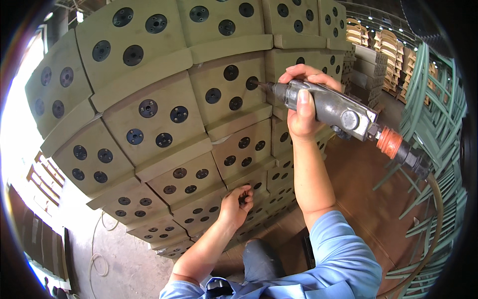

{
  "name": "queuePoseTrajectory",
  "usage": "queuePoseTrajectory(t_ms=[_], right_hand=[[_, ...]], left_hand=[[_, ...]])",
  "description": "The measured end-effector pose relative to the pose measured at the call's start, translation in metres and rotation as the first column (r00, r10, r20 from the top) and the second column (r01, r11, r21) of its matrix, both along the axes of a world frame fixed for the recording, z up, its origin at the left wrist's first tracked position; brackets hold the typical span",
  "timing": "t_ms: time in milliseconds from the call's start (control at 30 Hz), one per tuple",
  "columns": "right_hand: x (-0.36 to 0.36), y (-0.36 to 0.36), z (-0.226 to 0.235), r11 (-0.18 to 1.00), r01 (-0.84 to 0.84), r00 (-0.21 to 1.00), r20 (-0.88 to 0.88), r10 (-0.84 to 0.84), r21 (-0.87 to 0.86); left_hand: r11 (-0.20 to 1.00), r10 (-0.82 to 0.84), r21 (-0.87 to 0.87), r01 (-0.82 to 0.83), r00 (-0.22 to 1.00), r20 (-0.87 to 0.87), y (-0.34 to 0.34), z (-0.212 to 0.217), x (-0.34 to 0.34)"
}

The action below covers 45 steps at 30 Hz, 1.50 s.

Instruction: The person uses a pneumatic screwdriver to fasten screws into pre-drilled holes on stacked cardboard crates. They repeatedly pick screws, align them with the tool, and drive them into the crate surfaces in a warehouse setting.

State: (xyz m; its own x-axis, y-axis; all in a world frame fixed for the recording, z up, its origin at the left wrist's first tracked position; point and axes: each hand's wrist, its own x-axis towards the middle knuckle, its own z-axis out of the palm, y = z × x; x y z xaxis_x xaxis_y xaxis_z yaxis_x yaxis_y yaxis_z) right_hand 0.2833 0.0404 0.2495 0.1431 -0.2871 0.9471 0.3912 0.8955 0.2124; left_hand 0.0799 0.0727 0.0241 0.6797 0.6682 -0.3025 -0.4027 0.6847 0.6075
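Observation:
My right hand [302, 117] is wrapped round a metal-bodied air screwdriver [341, 107] with an orange-red collar at its back end. The tool's bit meets a round black disc [252, 82] on the face of a tan panel [199, 82]; whether it sits in a screw I cannot tell. Lower down, my left hand [233, 208] is closed in front of the stacked panels, its fingers curled over small dark pieces [242, 198] too small to name. More black discs [148, 108] are set in groups on the panels, some with small screw heads or holes.
An air hose [438, 209] runs from the tool down the right side. Green metal frames [433, 114] are piled at right, with curved wooden parts [388, 50] stacked behind. A thin cable [94, 256] lies on the concrete floor at left.

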Motion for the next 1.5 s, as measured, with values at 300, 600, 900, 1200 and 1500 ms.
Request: queuePoseTrajectory(t_ms=[300,600,900,1200,1500], right_hand=[[-0.046,-0.061,-0.053,1.0,-0.013,0.986,-0.168,0.011,-0.012],[-0.134,-0.151,-0.114,0.902,-0.356,0.934,-0.1,0.342,-0.244],[-0.175,-0.183,-0.114,0.846,-0.362,0.931,-0.105,0.35,-0.391],[-0.189,-0.191,-0.115,0.874,-0.35,0.935,-0.071,0.347,-0.336],[-0.165,-0.164,-0.107,0.851,-0.39,0.906,0.017,0.422,-0.353]], left_hand=[[0.978,0.192,-0.083,-0.192,0.981,-0.001,-0.026,-0.031,-0.056],[0.926,0.322,0.12,-0.358,0.915,0.244,-0.039,0.071,-0.074],[0.908,0.259,0.217,-0.359,0.886,0.384,-0.072,0.09,-0.108],[0.895,0.281,0.254,-0.365,0.907,0.315,-0.087,0.094,-0.119],[0.851,0.264,0.401,-0.339,0.936,0.232,-0.065,0.108,-0.117]])
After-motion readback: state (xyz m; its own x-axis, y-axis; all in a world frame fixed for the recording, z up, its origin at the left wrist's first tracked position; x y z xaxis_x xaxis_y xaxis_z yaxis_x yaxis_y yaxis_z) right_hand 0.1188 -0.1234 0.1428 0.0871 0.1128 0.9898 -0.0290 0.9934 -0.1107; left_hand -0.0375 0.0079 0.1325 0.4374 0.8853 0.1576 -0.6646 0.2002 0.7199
